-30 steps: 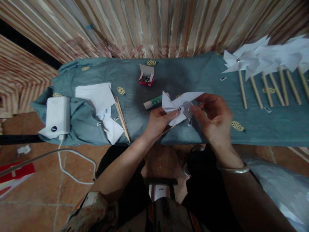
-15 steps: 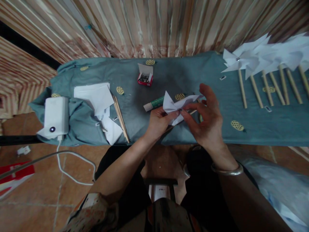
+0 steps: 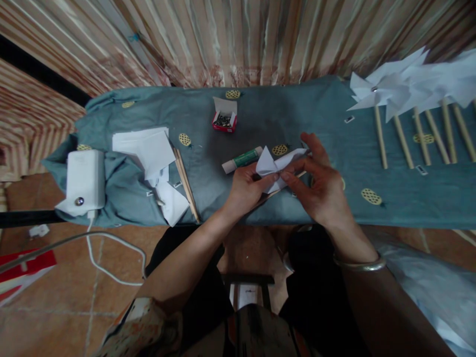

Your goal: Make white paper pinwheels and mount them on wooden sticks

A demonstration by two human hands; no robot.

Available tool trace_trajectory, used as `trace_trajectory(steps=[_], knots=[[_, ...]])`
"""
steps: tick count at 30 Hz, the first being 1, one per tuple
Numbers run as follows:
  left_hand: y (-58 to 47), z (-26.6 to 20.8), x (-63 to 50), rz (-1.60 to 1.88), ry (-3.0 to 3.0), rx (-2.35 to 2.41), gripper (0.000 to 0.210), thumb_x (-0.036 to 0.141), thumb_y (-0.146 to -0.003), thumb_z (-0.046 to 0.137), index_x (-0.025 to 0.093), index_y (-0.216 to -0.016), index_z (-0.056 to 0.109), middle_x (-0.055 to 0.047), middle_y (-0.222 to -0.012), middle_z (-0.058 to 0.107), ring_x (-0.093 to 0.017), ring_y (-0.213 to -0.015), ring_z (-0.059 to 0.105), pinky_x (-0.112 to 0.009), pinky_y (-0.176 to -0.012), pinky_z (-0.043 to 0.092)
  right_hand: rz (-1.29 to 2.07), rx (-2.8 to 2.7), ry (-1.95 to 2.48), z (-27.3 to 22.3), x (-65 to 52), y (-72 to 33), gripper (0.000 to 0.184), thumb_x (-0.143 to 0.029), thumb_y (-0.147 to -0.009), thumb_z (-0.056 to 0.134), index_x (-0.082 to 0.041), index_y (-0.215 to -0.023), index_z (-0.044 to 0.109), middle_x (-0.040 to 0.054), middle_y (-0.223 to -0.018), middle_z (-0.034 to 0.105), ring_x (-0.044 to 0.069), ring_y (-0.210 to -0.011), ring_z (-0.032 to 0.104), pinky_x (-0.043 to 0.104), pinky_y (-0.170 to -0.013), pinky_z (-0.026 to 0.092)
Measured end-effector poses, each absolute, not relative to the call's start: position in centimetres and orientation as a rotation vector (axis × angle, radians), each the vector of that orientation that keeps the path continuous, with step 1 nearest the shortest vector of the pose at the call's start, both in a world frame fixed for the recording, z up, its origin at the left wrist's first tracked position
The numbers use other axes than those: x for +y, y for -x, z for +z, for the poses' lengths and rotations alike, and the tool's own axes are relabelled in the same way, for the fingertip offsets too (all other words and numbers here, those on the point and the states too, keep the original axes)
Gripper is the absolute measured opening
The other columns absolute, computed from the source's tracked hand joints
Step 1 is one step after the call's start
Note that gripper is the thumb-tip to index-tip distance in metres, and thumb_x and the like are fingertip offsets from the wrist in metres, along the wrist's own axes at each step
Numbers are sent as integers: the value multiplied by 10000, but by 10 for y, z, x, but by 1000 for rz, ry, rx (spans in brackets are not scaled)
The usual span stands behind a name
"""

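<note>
A white paper pinwheel (image 3: 270, 164) with folded points is held above the table between my two hands. My left hand (image 3: 245, 187) grips its left side, thumb pressed near the centre. My right hand (image 3: 316, 186) pinches at the middle of the paper with thumb and index finger, while its other fingers are raised. Whether a pin sits between the fingertips is hidden. A green and white glue stick (image 3: 243, 159) lies just behind my left hand. Beneath the paper, a thin wooden stick (image 3: 270, 196) shows in part.
An open red box of metal pins (image 3: 224, 120) stands further back. White paper sheets (image 3: 143, 146) and wooden sticks (image 3: 186, 186) lie to the left, near a white power bank (image 3: 85, 178) with a cable. Finished pinwheels (image 3: 397, 87) on sticks lie at the right on the green cloth (image 3: 316, 106).
Both hands and the paper have shifted slightly right, and the paper has tilted a little. My right hand's raised fingers have lowered slightly. The view has turned slightly, too.
</note>
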State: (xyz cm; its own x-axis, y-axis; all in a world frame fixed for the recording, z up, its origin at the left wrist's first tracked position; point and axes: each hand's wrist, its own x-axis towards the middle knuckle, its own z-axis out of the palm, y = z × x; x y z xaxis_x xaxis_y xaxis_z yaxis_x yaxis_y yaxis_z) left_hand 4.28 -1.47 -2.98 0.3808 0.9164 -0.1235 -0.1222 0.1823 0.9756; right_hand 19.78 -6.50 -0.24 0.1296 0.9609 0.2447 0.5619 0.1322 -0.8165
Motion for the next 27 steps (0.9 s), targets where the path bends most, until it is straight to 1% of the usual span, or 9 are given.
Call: trace_trajectory(steps=[5,7,10,13,15,17,20,24,27], knots=[[-41,-29,-13,876,-1164,911,126,248,-732,748,172,-833,752,-19,-810,748,-202,-797,680,-331,-765,530,634,-1501,1489,-6,-64,-199,63,-296,-831,674,-259,-786,649,-14,-1532,425,295,-1501,219,577,-1217,168],[-41,-29,-13,875,-1160,938,118,232,-726,751,173,-829,752,-18,-806,747,-200,-794,680,-328,-763,527,621,-1523,1489,-6,-64,-197,51,-283,-831,677,-268,-787,655,-26,-1526,428,294,-1509,191,584,-1220,158],[-42,-28,-12,884,-1131,982,114,215,-721,750,177,-828,752,-14,-806,746,-196,-802,685,-322,-767,525,591,-1551,1484,0,-66,-194,63,-270,-823,689,-263,-770,656,-12,-1518,435,311,-1511,172,599,-1213,170],[-42,-27,-11,896,-1015,1011,90,214,-707,751,176,-788,741,-3,-780,744,-174,-757,680,-309,-738,528,561,-1515,1487,8,-68,-196,50,-273,-830,682,-258,-787,661,-1,-1533,419,310,-1511,174,594,-1215,157],[-41,-25,-10,924,-893,1012,82,196,-692,749,178,-771,735,8,-775,747,-153,-726,673,-299,-736,532,523,-1432,1504,9,-68,-203,47,-285,-844,665,-246,-819,665,21,-1533,425,302,-1499,224,578,-1212,165],[-40,-24,-10,958,-787,993,90,171,-679,746,182,-768,736,14,-783,753,-140,-718,672,-294,-750,537,445,-1316,1557,4,-66,-212,81,-299,-837,673,-221,-816,662,68,-1496,469,311,-1451,337,572,-1199,187],[-39,-23,-10,974,-696,956,103,153,-664,756,183,-760,734,12,-792,755,-136,-725,681,-298,-769,542,332,-1312,1701,-12,-62,-222,77,-278,-797,697,-219,-775,654,86,-1445,518,332,-1414,390,593,-1172,226],[-40,-23,-10,944,-626,911,125,169,-656,776,177,-769,725,7,-803,752,-137,-735,690,-309,-788,543,262,-1480,1770,-31,-56,-220,62,-256,-797,666,-218,-753,645,80,-1465,507,340,-1456,303,616,-1152,243],[-41,-20,-10,922,-561,877,134,144,-637,774,162,-759,720,8,-776,745,-125,-705,679,-296,-781,539,246,-1546,1790,-31,-53,-213,56,-248,-796,649,-210,-756,657,84,-1476,502,351,-1460,288,642,-1142,231]])
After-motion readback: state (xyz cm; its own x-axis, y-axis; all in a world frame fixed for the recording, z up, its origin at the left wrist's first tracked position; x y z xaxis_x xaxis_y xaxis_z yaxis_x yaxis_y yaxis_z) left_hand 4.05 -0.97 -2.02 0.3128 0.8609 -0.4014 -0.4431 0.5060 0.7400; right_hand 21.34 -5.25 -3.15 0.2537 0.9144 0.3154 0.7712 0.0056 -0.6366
